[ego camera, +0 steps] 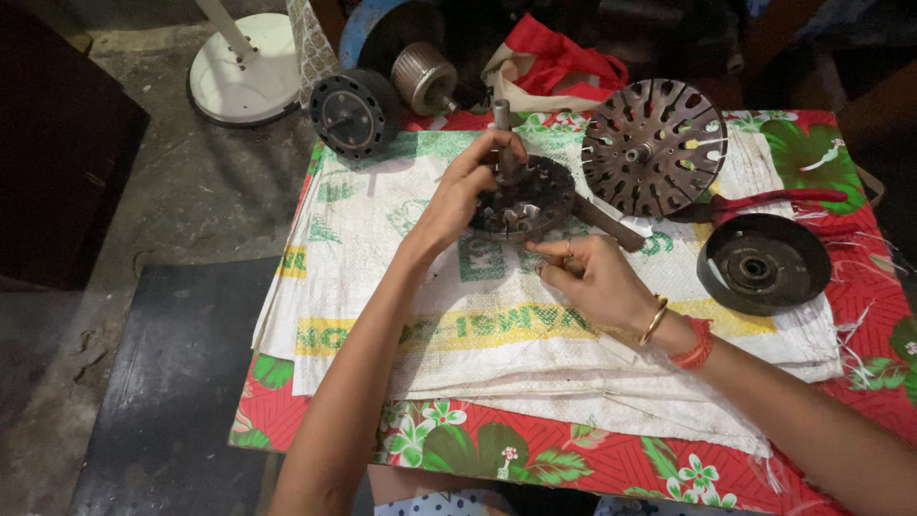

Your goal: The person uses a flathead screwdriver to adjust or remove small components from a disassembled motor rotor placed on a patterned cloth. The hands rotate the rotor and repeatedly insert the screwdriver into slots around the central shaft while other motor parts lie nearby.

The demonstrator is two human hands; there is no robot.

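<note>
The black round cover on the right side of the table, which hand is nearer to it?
Right. The right hand lies just left of the black cover, apart from it; the left hand is farther left, holding the slotted metal disc.

The dark slotted motor core I'm working on is a round, flat metal disc with a steel shaft standing up from its middle. It sits tilted on the white woven sack on my bench, with a flat bar sticking out at its right.

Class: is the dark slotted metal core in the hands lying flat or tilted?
Tilted: the dark slotted metal core leans, its shaft angled in the left hand.
</note>
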